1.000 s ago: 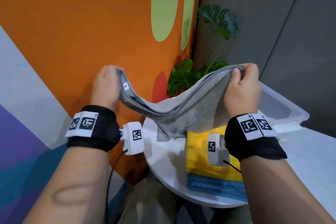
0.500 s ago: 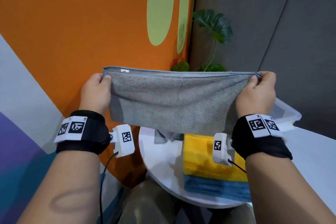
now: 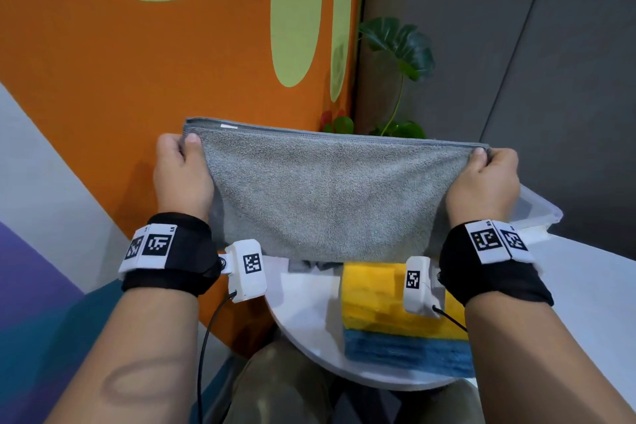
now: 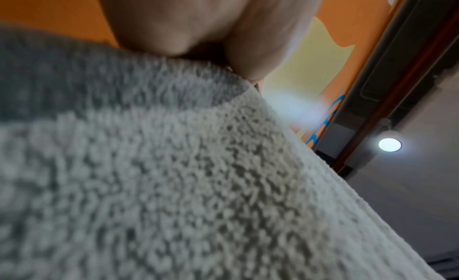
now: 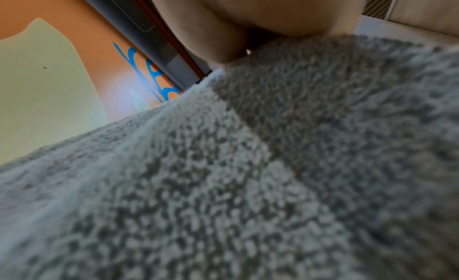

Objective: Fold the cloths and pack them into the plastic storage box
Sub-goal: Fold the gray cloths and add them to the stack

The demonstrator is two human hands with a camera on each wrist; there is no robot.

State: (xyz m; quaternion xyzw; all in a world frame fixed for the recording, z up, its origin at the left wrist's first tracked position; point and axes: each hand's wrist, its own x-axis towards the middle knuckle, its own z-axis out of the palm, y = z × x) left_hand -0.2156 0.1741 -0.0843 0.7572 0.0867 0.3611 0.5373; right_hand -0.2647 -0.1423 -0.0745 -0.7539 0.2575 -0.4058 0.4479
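The grey cloth [image 3: 327,193] hangs in the air above the white surface [image 3: 303,306], stretched flat, where a second ago it sagged in a slack curve between the hands. Pulled taut like this, it looks ready for its next fold. Its long axis runs from 9 o'clock to 3 o'clock, hemmed top edge level, the lower edge hanging toward the surface. The left hand [image 3: 180,175] pinches the 9 o'clock corner, the right hand [image 3: 485,182] the 3 o'clock corner; both are clamped on the cloth and well apart. Below, at 6 o'clock, lie a yellow cloth [image 3: 371,293] on a blue cloth [image 3: 395,351]. The plastic storage box [image 3: 537,206] shows at 3 o'clock, behind the right hand.
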